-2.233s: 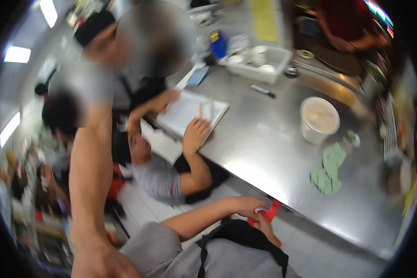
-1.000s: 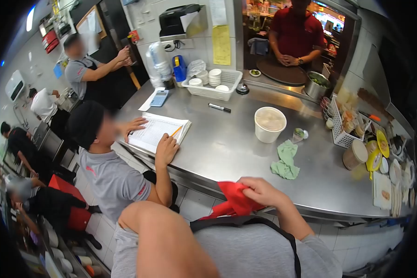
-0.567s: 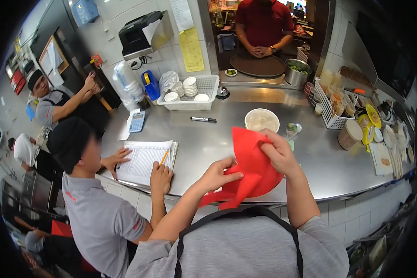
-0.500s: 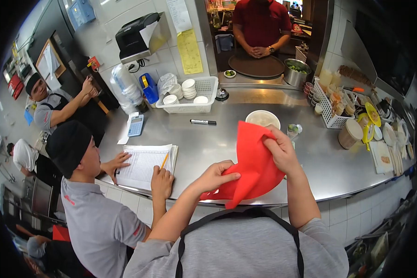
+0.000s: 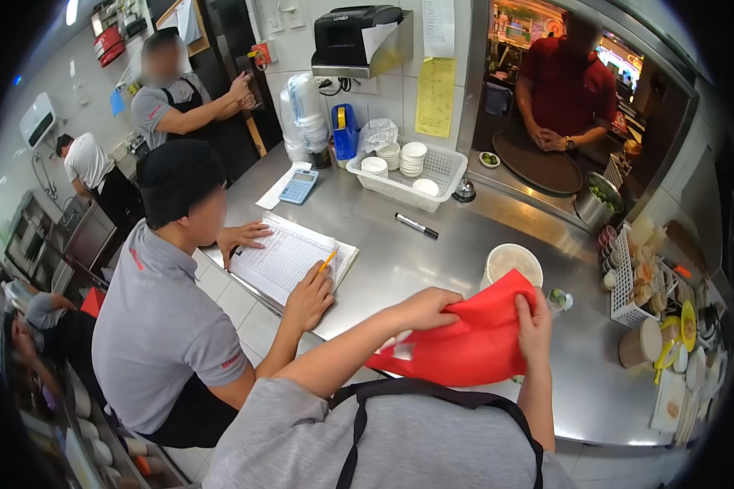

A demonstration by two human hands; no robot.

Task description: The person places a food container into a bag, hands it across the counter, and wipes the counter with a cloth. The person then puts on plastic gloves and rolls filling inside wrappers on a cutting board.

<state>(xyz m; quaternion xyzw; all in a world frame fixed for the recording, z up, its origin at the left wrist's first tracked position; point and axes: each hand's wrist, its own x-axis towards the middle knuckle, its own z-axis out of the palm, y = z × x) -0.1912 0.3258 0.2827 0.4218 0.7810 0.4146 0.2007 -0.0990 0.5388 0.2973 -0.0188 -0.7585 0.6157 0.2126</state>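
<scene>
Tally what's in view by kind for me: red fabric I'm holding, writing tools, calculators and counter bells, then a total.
Red fabric held: 1 piece
Writing tools: 2 (black marker, pencil)
Calculator: 1
Counter bell: 1
Total: 5

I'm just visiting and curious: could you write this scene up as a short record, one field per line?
Place: kitchen, at a shiny steel counter
In hand: limp red fabric piece, stretched between both hands
Left hand: gripping its upper left part
Right hand: gripping its upper right edge
Partly hidden behind it: round white tub
Farther back: white rectangular plastic basket
Nearby: co-worker's hand holding a thin orange pencil
</scene>
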